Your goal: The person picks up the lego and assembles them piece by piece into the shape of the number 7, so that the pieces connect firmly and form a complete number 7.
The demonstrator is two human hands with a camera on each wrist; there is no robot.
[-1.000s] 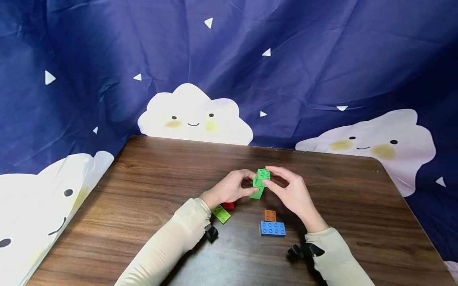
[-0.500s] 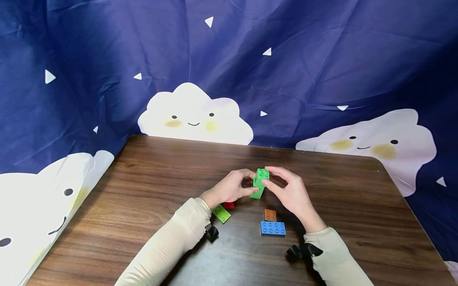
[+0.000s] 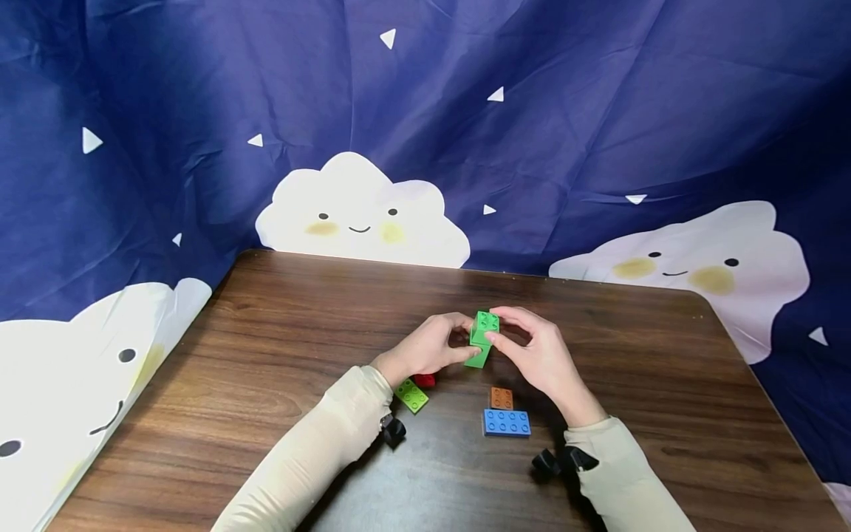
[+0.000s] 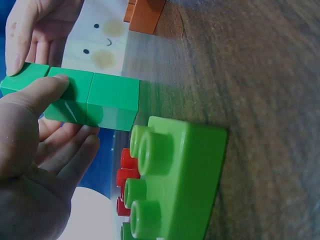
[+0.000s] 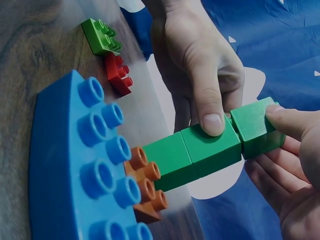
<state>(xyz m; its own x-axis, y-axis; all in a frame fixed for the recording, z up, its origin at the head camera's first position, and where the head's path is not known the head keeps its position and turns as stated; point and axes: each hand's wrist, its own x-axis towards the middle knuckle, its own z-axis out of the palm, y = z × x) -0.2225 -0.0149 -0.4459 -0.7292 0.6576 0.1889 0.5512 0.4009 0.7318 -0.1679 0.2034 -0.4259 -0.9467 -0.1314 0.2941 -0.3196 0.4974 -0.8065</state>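
A column of bright green building bricks stands upright on the table between both hands. My left hand (image 3: 425,349) pinches the middle green brick (image 5: 212,150) between thumb and fingers, above the bottom green brick (image 5: 167,161). From the other side my right hand (image 3: 544,358) grips the top green brick (image 5: 257,127), thumb on its near face. The top brick sits on the middle one, slightly askew, with a thin dark seam between them in the right wrist view.
Near my left wrist lie a lime green brick (image 3: 412,396) and a red brick (image 3: 424,380), partly hidden. An orange brick (image 3: 501,398) and a longer blue brick (image 3: 507,423) lie in front of the column. Behind the wooden table (image 3: 319,295) hangs a blue cloth (image 3: 425,96) with clouds.
My right hand and the top green brick have shifted very slightly left, over the column. My left hand keeps its hold, and the loose bricks stay put.
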